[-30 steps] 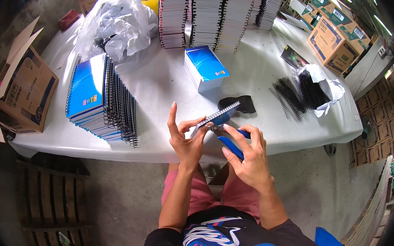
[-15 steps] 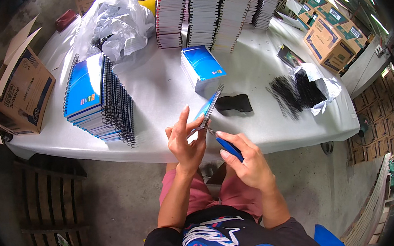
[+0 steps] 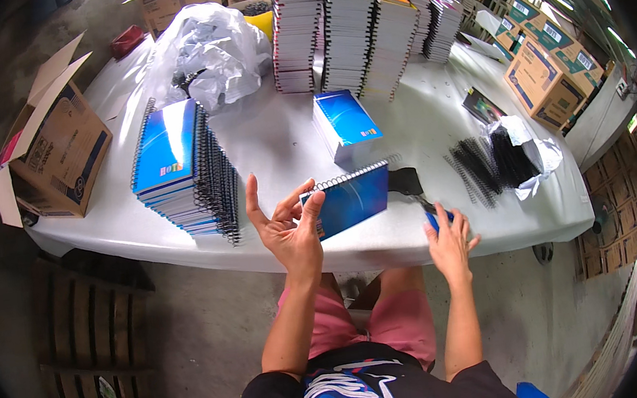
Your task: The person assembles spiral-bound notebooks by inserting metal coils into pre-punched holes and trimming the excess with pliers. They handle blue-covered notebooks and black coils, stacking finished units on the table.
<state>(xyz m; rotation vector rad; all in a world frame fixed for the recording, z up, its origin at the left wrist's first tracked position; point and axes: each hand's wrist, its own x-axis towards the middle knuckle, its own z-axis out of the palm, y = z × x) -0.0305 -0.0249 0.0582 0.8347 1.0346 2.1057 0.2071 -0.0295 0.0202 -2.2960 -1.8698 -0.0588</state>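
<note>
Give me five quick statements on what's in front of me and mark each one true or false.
1. The left hand holds a blue notebook. True.
2. The pliers are at the left hand. False: the pliers are at the right hand.
3. An open carton stands at the left end of the table. True.
4. The plastic bag is solid black. False: the bag is whitish and see-through.
5. The loose black coils lie left of the notebook. False: the coils lie to its right.
</note>
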